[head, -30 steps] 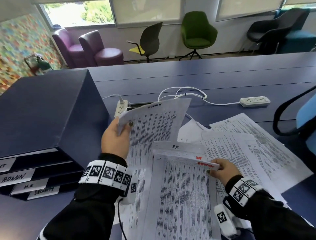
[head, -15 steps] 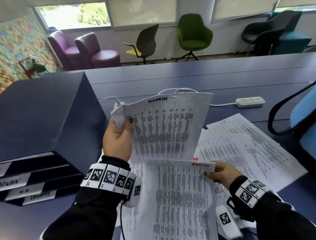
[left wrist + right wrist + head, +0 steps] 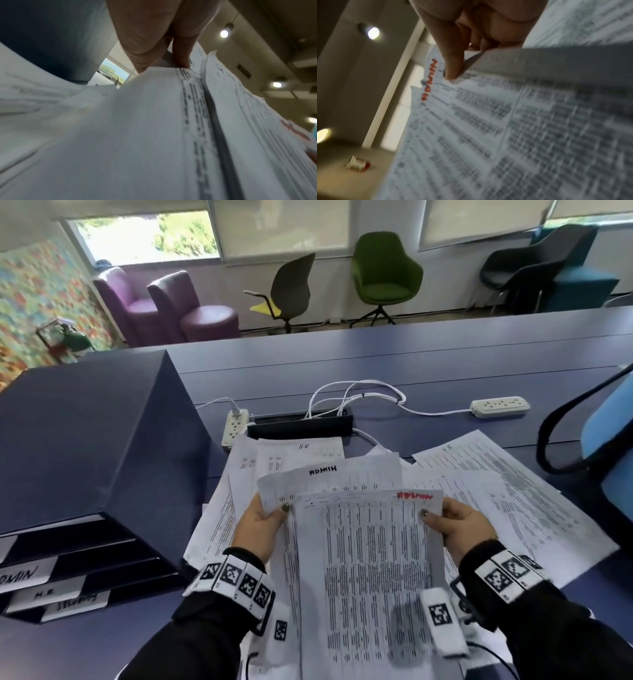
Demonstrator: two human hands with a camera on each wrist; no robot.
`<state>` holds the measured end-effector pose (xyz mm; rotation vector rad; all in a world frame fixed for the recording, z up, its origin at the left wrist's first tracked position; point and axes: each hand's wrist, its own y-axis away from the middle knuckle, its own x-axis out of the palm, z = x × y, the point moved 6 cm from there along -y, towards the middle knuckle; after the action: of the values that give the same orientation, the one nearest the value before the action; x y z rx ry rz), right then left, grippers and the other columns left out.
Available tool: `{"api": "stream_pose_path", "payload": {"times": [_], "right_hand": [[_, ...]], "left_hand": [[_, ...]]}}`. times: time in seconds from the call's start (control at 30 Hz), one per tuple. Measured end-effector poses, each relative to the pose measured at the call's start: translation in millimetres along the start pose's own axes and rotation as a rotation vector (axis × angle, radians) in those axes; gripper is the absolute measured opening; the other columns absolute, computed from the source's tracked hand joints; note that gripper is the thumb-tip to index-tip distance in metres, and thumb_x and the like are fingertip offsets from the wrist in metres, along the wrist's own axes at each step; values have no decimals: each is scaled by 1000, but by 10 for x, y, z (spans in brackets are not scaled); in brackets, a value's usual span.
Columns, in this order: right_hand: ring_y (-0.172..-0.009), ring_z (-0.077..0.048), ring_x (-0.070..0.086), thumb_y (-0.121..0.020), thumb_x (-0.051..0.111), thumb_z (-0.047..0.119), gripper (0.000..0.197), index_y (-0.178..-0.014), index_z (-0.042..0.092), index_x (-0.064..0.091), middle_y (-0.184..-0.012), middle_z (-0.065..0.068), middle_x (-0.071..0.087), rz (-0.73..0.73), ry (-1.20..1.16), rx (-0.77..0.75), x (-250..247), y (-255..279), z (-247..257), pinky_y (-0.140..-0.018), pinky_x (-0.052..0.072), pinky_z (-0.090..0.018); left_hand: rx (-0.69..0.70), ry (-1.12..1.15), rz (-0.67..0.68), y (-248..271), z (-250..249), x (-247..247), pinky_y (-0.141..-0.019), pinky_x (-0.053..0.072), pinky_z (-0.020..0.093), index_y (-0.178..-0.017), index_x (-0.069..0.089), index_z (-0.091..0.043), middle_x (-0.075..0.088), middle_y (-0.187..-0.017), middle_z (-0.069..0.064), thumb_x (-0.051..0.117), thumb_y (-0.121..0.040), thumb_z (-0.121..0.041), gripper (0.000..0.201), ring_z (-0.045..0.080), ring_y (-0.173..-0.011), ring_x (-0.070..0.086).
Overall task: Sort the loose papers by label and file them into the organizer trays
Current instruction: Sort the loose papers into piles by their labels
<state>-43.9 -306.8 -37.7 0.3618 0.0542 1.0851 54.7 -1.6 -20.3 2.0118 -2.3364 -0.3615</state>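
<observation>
Left hand (image 3: 262, 525) pinches the black-labelled ADMIN sheet (image 3: 329, 474); right hand (image 3: 459, 525) pinches the red-labelled one (image 3: 370, 559). Light, floppy paper: likely best held at the 12 o'clock corners.

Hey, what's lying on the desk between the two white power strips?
In the head view, between the left power strip and the right power strip sit a black cable box and looping white cables; otherwise bare blue desk.

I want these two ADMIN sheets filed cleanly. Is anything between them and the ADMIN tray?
Nothing visible blocks the way. Both hands, left hand and right hand, hold the ADMIN sheets above the desk, and the ADMIN tray in the organizer opens to their left.
</observation>
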Motion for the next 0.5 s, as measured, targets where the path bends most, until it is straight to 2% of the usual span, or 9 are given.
{"api": "stream_pose_path", "payload": {"times": [0.03, 0.07, 0.13, 0.17, 0.2, 0.3, 0.33, 0.43, 0.5], "right_hand": [[-79, -25, 67, -24, 91, 44, 68, -82, 13, 73, -83, -7, 74, -19, -16, -1, -4, -10, -22, -75, 52, -39], [-84, -27, 65, -28, 91, 45, 62, -79, 14, 72, -85, -8, 73, -28, -12, 0, 6, -12, -37, -80, 50, -42], [-86, -28, 61, -64, 81, 18, 21, -77, 11, 67, -82, -10, 69, -32, -11, -1, 68, -1, -35, -86, 47, -43], [-85, -27, 59, -76, 69, 3, 9, -77, 8, 62, -81, -10, 66, -52, 6, -4, 73, -13, -48, -86, 47, -42], [-83, -27, 57, -80, 61, -5, 13, -77, 7, 59, -80, -10, 64, -72, 31, 3, 66, -32, -76, -85, 46, -42], [-89, -30, 58, -82, 57, -7, 15, -79, 8, 55, -82, -11, 63, -94, 84, 32, 56, -67, -166, -90, 46, -49], [-92, -31, 58, -83, 58, -6, 15, -81, 8, 55, -84, -11, 64, -99, 97, 50, 44, -77, -210, -94, 45, -51], [-98, -34, 62, -83, 62, 3, 11, -84, 13, 57, -96, -15, 67, -144, 183, 64, 12, -86, -324, -97, 43, -55], [-99, -33, 62, -84, 63, 7, 10, -91, 11, 56, -102, -16, 67, -151, 221, 56, 37, -67, -340, -95, 45, -54]], "left_hand": [[-26, -2, 20, 24, 77, 40, -98, 46, 50, -106, 60, -34, 70, -109, 0, 61, -89, -13, 27, 23, -106, 64], [-52, -9, 44, 50, 159, 86, -99, 46, 50, -105, 60, -35, 70, -110, -1, 60, -89, -13, 28, 22, -106, 64], [-90, -5, 102, 118, 259, 180, -98, 46, 52, -104, 63, -36, 70, -109, 1, 58, -87, -9, 32, 24, -106, 64], [-106, -1, 134, 132, 299, 211, -97, 47, 53, -103, 64, -36, 71, -108, 2, 55, -87, -2, 38, 26, -105, 64], [-131, -1, 165, 138, 330, 231, -96, 47, 54, -104, 65, -34, 71, -108, 4, 50, -86, 8, 48, 28, -106, 64], [-211, -33, 236, 141, 397, 243, -94, 49, 51, -107, 61, -33, 70, -106, 5, 36, -76, 29, 73, 28, -104, 63], [-225, -82, 248, 145, 413, 240, -94, 49, 49, -110, 58, -35, 68, -107, 2, 34, -74, 28, 77, 26, -105, 62], [-233, -220, 275, 119, 479, 237, -96, 49, 47, -135, 45, -30, 64, -116, -1, 38, -75, 20, 79, 24, -110, 59], [-245, -288, 285, 118, 501, 264, -95, 50, 38, -140, 39, -23, 60, -116, 0, 35, -76, 19, 77, 22, -108, 57]]}}
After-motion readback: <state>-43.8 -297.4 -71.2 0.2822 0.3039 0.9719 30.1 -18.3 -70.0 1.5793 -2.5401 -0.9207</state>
